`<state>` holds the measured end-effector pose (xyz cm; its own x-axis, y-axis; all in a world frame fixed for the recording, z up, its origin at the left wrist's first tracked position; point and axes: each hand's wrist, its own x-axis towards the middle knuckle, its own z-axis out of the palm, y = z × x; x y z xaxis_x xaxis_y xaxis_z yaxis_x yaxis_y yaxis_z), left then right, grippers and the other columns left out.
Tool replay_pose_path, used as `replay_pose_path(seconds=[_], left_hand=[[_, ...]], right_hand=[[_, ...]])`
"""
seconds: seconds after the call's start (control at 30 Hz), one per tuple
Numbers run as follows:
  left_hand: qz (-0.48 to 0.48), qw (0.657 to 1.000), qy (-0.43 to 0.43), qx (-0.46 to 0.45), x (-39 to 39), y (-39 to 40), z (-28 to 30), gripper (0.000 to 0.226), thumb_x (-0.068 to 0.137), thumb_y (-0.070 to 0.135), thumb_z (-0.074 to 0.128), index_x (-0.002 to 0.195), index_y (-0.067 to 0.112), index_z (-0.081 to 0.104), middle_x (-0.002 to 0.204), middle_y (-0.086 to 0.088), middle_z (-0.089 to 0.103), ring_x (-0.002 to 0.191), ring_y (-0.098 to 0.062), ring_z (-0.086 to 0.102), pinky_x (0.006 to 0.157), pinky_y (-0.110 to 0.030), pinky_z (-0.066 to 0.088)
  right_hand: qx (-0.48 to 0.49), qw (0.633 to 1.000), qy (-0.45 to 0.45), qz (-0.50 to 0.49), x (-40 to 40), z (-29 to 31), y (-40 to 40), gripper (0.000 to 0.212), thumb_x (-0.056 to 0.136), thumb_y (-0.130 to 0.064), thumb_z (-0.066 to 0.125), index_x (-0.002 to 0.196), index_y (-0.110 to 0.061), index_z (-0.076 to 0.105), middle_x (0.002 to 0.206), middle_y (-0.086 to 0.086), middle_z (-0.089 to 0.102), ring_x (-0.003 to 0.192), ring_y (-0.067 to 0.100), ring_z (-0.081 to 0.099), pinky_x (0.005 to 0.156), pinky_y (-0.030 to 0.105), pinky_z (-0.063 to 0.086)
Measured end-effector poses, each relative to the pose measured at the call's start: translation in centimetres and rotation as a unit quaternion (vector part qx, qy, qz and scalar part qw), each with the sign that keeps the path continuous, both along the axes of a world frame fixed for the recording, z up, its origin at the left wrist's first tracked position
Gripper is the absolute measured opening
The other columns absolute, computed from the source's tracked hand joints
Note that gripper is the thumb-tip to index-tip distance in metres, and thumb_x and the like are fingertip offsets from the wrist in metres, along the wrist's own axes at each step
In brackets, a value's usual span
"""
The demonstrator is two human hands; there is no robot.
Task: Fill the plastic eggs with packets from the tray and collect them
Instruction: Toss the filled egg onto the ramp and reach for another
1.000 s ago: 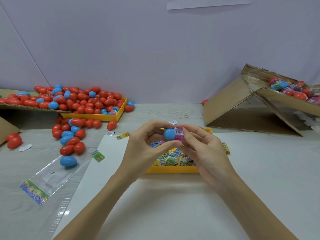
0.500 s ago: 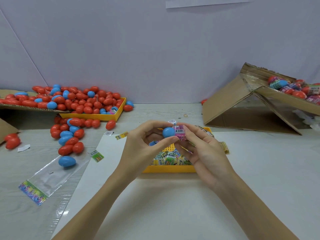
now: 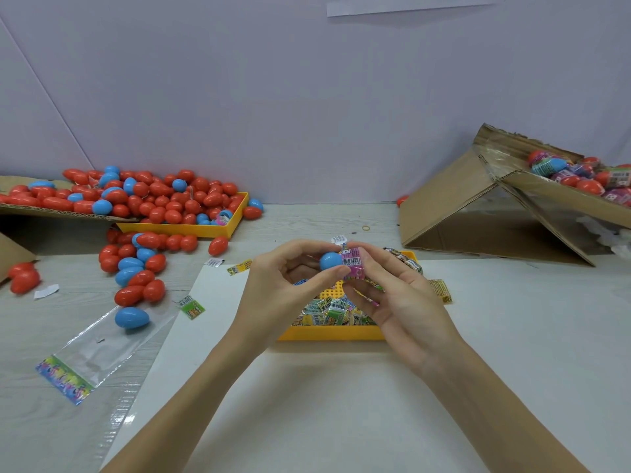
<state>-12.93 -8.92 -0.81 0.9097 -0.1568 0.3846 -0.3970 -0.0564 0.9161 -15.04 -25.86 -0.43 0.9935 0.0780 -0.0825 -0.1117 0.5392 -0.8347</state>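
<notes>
Above the yellow packet tray (image 3: 327, 333) my left hand (image 3: 283, 288) pinches a blue plastic egg (image 3: 330, 261) between thumb and fingers. My right hand (image 3: 392, 295) grips a pink packet with a barcode (image 3: 352, 262), pressed against the egg's right side. Several green and yellow packets (image 3: 327, 310) lie in the tray under my hands. Whether the egg is one half or whole cannot be told.
A heap of red and blue eggs (image 3: 150, 203) fills a second yellow tray (image 3: 184, 229) and cardboard at far left; loose eggs (image 3: 136, 271) spill toward me. A clear bag (image 3: 99, 346) holds one blue egg. A tilted cardboard box (image 3: 478, 213) at right holds filled eggs (image 3: 580, 179). Stray packets (image 3: 193, 307) lie about.
Both hands have stayed above the tray, shifting slightly. The pink packet has turned a little against the blue egg, its barcode now facing me.
</notes>
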Motion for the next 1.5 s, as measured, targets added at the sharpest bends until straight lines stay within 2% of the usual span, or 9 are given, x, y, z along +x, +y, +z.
replay_pose_path(seconds=[0.3, 0.57, 0.8, 0.9, 1.07, 1.23, 1.33, 1.43, 1.5], left_hand=[[0.004, 0.997, -0.063, 0.035, 0.1, -0.2, -0.3, 0.044, 0.077, 0.021, 0.085, 0.120, 0.018, 0.074, 0.106, 0.002, 0.074, 0.093, -0.021, 0.076, 0.082, -0.023, 0.059], [0.022, 0.992, -0.104, 0.065, 0.5, 0.0, -0.8, 0.051, 0.083, 0.024, 0.076, 0.133, 0.017, 0.067, 0.108, 0.001, 0.066, 0.094, -0.018, 0.075, 0.086, -0.021, 0.058], [0.077, 0.961, -0.201, 0.176, 0.6, -0.3, -0.7, 0.053, 0.091, 0.020, 0.068, 0.142, 0.009, 0.058, 0.110, -0.001, 0.061, 0.093, -0.012, 0.067, 0.089, -0.015, 0.053], [0.083, 0.944, -0.242, 0.207, 0.7, -0.2, -0.9, 0.052, 0.095, 0.015, 0.066, 0.145, 0.006, 0.055, 0.114, -0.002, 0.060, 0.100, -0.015, 0.062, 0.091, -0.018, 0.051], [0.074, 0.911, -0.302, 0.272, 0.9, -0.1, -1.4, 0.059, 0.095, 0.015, 0.069, 0.149, 0.003, 0.048, 0.120, 0.001, 0.052, 0.110, -0.015, 0.054, 0.097, -0.022, 0.048], [0.093, 0.881, -0.342, 0.312, 1.6, 0.7, -1.3, 0.059, 0.094, 0.015, 0.070, 0.148, 0.006, 0.049, 0.094, -0.001, 0.047, 0.089, -0.012, 0.041, 0.087, -0.017, 0.040], [0.075, 0.872, -0.362, 0.320, 1.9, 1.0, -1.3, 0.060, 0.093, 0.007, 0.072, 0.147, 0.003, 0.049, 0.096, 0.006, 0.039, 0.091, -0.007, 0.034, 0.090, -0.012, 0.033], [0.054, 0.865, -0.369, 0.335, 1.9, 1.2, -1.3, 0.057, 0.097, 0.011, 0.066, 0.149, 0.005, 0.047, 0.101, 0.009, 0.040, 0.093, -0.009, 0.037, 0.091, -0.015, 0.036], [0.039, 0.873, -0.357, 0.330, 1.7, 1.2, -1.1, 0.054, 0.100, 0.016, 0.064, 0.151, 0.008, 0.046, 0.109, 0.003, 0.053, 0.100, -0.014, 0.048, 0.095, -0.020, 0.042]], right_hand=[[0.000, 1.000, 0.014, -0.014, 0.0, -0.1, 0.1, 0.024, 0.097, -0.015, 0.063, 0.119, -0.011, 0.074, 0.111, 0.011, 0.077, 0.094, 0.016, 0.075, 0.074, 0.023, 0.060], [-0.076, 0.994, -0.040, -0.061, -0.1, 0.0, 0.1, 0.017, 0.097, -0.009, 0.064, 0.107, -0.010, 0.077, 0.104, 0.009, 0.079, 0.097, 0.020, 0.077, 0.078, 0.022, 0.060], [-0.074, 0.996, -0.045, -0.032, 0.0, 0.1, 0.5, 0.035, 0.101, -0.032, 0.057, 0.109, -0.003, 0.076, 0.105, 0.013, 0.078, 0.102, 0.024, 0.076, 0.091, 0.031, 0.060], [-0.058, 0.997, -0.056, -0.012, 0.0, -0.1, 0.5, 0.029, 0.096, -0.023, 0.066, 0.115, -0.002, 0.074, 0.111, 0.015, 0.077, 0.106, 0.024, 0.074, 0.095, 0.032, 0.058], [0.030, 0.999, 0.030, 0.030, 0.2, -0.2, 0.2, 0.031, 0.080, -0.015, 0.076, 0.109, -0.004, 0.075, 0.107, 0.013, 0.077, 0.088, 0.015, 0.075, 0.085, 0.026, 0.061], [0.023, 0.991, 0.096, 0.090, 0.3, 0.1, -0.1, 0.049, 0.079, -0.025, 0.078, 0.122, -0.001, 0.072, 0.118, 0.018, 0.074, 0.110, 0.026, 0.072, 0.093, 0.034, 0.060], [0.027, 0.987, 0.113, 0.107, 0.3, 0.3, -0.2, 0.053, 0.075, -0.028, 0.080, 0.119, 0.001, 0.072, 0.114, 0.022, 0.074, 0.106, 0.025, 0.074, 0.087, 0.033, 0.062], [0.041, 0.984, 0.120, 0.123, 0.3, 0.5, -0.3, 0.050, 0.075, -0.027, 0.081, 0.116, 0.001, 0.074, 0.114, 0.022, 0.074, 0.103, 0.024, 0.075, 0.084, 0.032, 0.062], [0.054, 0.982, 0.123, 0.135, 0.3, 0.5, -0.5, 0.039, 0.077, -0.026, 0.080, 0.106, -0.002, 0.079, 0.114, 0.021, 0.074, 0.102, 0.023, 0.075, 0.083, 0.031, 0.062]])
